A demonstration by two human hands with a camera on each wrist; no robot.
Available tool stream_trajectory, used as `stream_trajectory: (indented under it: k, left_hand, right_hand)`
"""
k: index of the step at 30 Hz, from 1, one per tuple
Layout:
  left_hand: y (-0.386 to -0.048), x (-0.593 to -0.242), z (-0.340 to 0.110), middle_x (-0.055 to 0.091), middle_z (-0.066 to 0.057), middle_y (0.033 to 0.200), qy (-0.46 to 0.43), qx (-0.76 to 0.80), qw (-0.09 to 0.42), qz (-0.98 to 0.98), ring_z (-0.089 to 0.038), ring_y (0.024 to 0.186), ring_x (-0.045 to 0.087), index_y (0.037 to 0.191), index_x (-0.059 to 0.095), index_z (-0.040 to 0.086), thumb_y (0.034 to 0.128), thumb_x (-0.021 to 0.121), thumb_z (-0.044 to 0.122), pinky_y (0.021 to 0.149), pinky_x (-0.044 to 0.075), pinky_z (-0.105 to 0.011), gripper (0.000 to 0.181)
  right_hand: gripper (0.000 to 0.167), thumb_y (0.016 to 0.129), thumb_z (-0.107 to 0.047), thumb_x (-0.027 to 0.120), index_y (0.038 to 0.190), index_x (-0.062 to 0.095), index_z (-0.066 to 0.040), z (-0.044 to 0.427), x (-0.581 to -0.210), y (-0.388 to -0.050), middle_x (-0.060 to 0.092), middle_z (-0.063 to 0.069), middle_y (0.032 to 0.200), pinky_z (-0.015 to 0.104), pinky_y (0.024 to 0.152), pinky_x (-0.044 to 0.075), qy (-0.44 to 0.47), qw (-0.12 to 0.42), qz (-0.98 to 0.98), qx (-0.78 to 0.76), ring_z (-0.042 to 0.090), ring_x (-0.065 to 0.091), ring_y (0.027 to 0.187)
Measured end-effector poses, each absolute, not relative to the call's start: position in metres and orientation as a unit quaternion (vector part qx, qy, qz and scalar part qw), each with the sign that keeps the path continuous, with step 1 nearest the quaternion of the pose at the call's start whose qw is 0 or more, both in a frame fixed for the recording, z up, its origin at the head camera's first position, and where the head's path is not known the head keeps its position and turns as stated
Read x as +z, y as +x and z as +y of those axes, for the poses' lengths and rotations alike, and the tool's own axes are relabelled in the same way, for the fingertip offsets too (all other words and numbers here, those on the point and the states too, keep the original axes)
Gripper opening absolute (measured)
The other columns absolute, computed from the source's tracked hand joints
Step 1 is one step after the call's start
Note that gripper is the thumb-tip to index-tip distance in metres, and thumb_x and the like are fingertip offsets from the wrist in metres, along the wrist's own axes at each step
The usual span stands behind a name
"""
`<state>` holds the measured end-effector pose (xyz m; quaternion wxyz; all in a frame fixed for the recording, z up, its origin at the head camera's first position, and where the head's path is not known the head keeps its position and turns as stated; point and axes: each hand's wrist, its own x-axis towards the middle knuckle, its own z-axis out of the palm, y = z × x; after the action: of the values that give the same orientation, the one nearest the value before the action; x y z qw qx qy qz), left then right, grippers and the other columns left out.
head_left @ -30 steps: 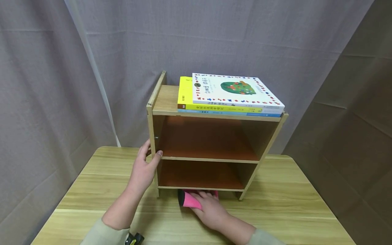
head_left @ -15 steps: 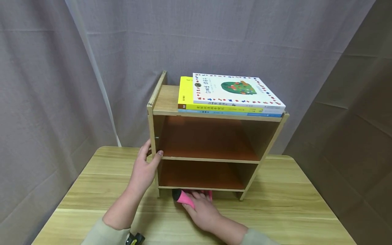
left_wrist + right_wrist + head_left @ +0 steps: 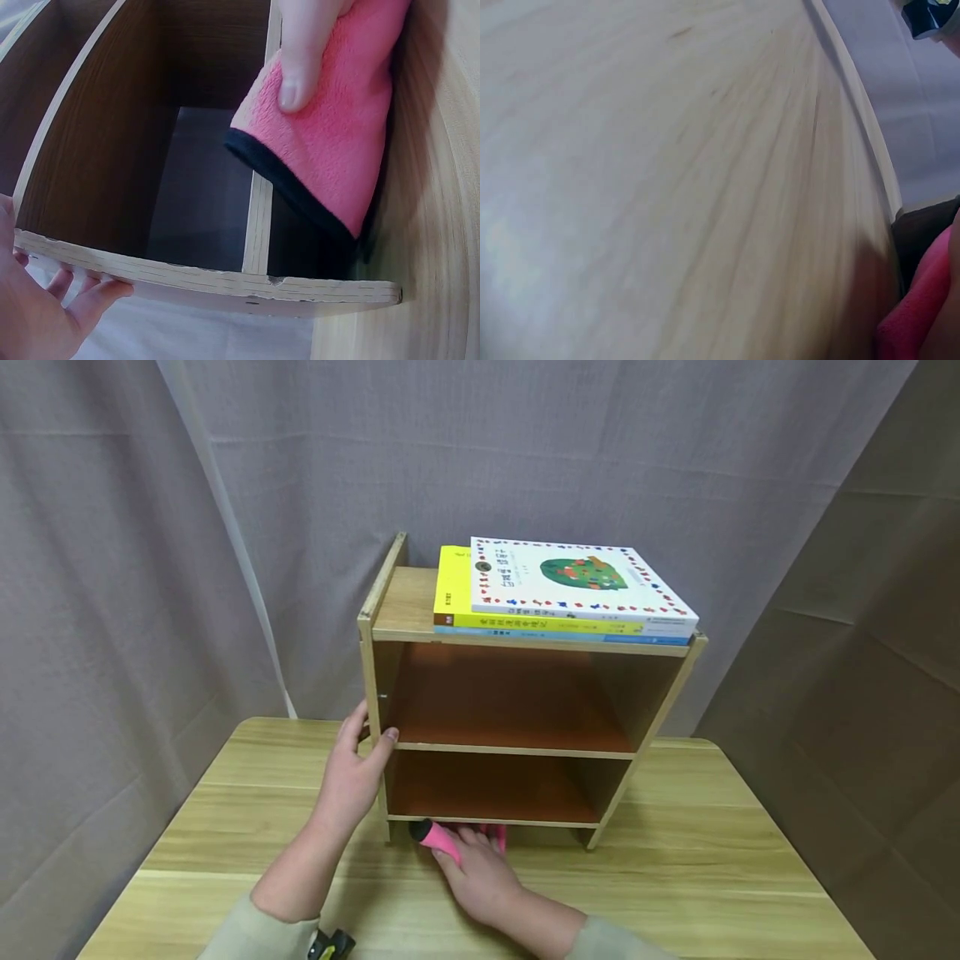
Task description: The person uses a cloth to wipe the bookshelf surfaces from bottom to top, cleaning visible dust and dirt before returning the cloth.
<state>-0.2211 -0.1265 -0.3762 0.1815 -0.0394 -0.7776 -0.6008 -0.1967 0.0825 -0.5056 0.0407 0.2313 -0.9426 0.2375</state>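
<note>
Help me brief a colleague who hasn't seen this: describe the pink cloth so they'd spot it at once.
Find the wooden shelf unit standing on the table, then look below its lowest board. There, at the gap, the right hand holds the cloth. Its fuzzy, bright pink fabric with a black edge sets it apart from the wood-toned unit and table.

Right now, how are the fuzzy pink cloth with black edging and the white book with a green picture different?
The cloth bends in the right hand; the book lies flat. The cloth is near the bottom of the wooden shelf; the book is stacked on top.
</note>
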Motion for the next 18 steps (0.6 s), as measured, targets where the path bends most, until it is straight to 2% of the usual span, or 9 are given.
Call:
stream_trajectory:
  k: [7,10,13,15,18]
  left_hand:
    - [-0.221,-0.377,-0.127,0.044,-0.003,0.143,-0.043,-0.607,0.176,-0.773,-0.029,0.128,0.045,0.148,0.044,0.030,0.0977,0.062,0.031,0.096,0.047,-0.052,0.053]
    - [-0.221,-0.377,-0.127,0.044,-0.003,0.142,-0.044,-0.607,0.175,-0.774,-0.029,0.128,0.045,0.147,0.045,0.030,0.0978,0.062,0.031,0.096,0.047,-0.052,0.053]
    - [-0.222,-0.377,-0.127,0.045,-0.003,0.142,-0.045,-0.606,0.176,-0.774,-0.029,0.128,0.045,0.147,0.045,0.030,0.0979,0.062,0.031,0.096,0.047,-0.052,0.052]
    - [-0.222,-0.377,-0.128,0.045,-0.003,0.142,-0.045,-0.607,0.178,-0.774,-0.029,0.128,0.045,0.146,0.046,0.029,0.0979,0.063,0.030,0.096,0.047,-0.052,0.051]
    - [-0.222,-0.378,-0.128,0.045,-0.003,0.141,-0.045,-0.607,0.179,-0.773,-0.029,0.127,0.045,0.146,0.047,0.029,0.0979,0.063,0.030,0.095,0.047,-0.051,0.050]
  right_hand:
    - [0.046,0.105,-0.044,0.041,0.132,0.063,-0.013,0.072,-0.505,-0.196,0.062,0.008,0.119,0.061,0.109,0.030,0.213,0.048,-0.934,0.284,0.034,0.054,0.119]
    - [0.040,0.105,-0.042,0.043,0.119,0.067,-0.014,0.069,-0.505,-0.195,0.062,0.005,0.107,0.060,0.109,0.031,0.210,0.051,-0.930,0.298,0.033,0.056,0.115]
    - [0.036,0.104,-0.044,0.044,0.102,0.066,-0.015,0.065,-0.503,-0.195,0.055,-0.001,0.093,0.058,0.107,0.033,0.198,0.046,-0.928,0.313,0.032,0.057,0.110]
    - [0.037,0.104,-0.045,0.044,0.096,0.064,-0.015,0.063,-0.503,-0.195,0.052,-0.003,0.090,0.057,0.106,0.035,0.187,0.037,-0.926,0.326,0.031,0.056,0.110]
    - [0.040,0.104,-0.046,0.042,0.094,0.064,-0.014,0.059,-0.502,-0.196,0.050,-0.002,0.090,0.058,0.108,0.032,0.173,0.019,-0.920,0.350,0.034,0.053,0.115]
